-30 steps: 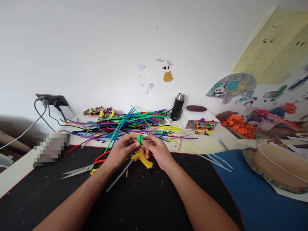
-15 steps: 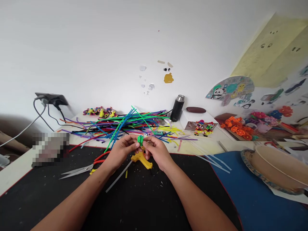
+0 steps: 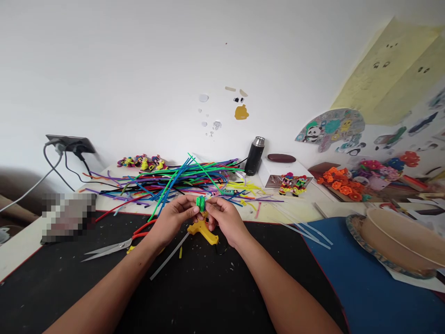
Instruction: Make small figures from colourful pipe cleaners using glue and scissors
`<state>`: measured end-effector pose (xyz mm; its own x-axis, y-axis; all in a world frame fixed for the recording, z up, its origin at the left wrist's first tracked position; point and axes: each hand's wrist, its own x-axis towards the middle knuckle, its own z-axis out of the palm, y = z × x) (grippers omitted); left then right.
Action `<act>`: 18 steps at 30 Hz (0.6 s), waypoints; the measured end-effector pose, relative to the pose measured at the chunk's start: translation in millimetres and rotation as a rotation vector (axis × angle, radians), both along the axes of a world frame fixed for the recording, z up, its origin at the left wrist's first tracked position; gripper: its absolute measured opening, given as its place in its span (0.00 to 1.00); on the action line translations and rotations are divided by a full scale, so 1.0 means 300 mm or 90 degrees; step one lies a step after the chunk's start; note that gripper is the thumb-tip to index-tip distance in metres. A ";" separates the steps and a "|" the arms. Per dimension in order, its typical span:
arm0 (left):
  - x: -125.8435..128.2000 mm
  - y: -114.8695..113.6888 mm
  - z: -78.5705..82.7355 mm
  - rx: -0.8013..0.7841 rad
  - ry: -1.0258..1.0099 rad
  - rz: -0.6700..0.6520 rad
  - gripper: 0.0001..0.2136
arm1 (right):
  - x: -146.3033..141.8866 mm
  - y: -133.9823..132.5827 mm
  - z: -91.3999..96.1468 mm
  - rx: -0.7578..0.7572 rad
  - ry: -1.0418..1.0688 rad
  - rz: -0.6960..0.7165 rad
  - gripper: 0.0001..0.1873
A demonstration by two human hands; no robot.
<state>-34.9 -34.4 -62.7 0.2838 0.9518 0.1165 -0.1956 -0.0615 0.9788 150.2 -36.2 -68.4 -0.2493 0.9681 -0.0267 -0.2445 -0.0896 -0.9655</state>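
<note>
Between the fingertips of my left hand [image 3: 179, 215] and my right hand [image 3: 223, 218] is a small bundle of bent green pipe cleaner [image 3: 200, 203]. Both hands are closed in a pinch on it, one from each side. Just beneath them a yellow hot glue gun [image 3: 205, 232] lies on the black mat, a clear glue stick [image 3: 168, 258] poking out of its back end. Scissors with red handles [image 3: 114, 248] rest left of my left forearm, their blades pointing left. The glue gun's front part is hidden by my fingers.
Behind my hands lies a heap of coloured pipe cleaners [image 3: 174, 178]. A black flask [image 3: 255, 157] and a white box [image 3: 278, 170] stand by the wall. Small pipe-cleaner figures [image 3: 292, 184] are in front of the box. At right sits a large beige bowl [image 3: 403, 236].
The green bundle has turned slightly in my fingers, showing more of its side. My view has shifted a little, so everything sits slightly further left.
</note>
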 end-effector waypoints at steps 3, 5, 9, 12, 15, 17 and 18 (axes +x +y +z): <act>0.001 0.001 -0.002 -0.001 0.000 0.000 0.15 | -0.002 0.000 -0.002 -0.003 0.001 0.003 0.24; 0.000 0.002 -0.003 -0.001 -0.001 -0.003 0.14 | -0.003 -0.001 -0.001 -0.005 0.001 0.003 0.24; -0.001 0.001 -0.006 -0.006 -0.006 -0.003 0.14 | -0.003 -0.002 0.001 -0.005 -0.001 0.001 0.24; -0.002 0.000 -0.009 -0.007 -0.005 0.000 0.14 | -0.005 -0.001 0.000 -0.004 0.001 0.000 0.24; -0.003 0.001 -0.010 -0.004 -0.003 -0.004 0.14 | -0.004 -0.001 0.002 -0.005 0.001 0.001 0.25; -0.005 0.003 -0.008 -0.001 -0.001 -0.004 0.14 | -0.001 -0.003 0.008 -0.007 0.000 0.002 0.25; -0.007 0.003 -0.007 0.001 0.001 -0.001 0.15 | 0.001 -0.004 0.012 -0.007 0.001 0.001 0.25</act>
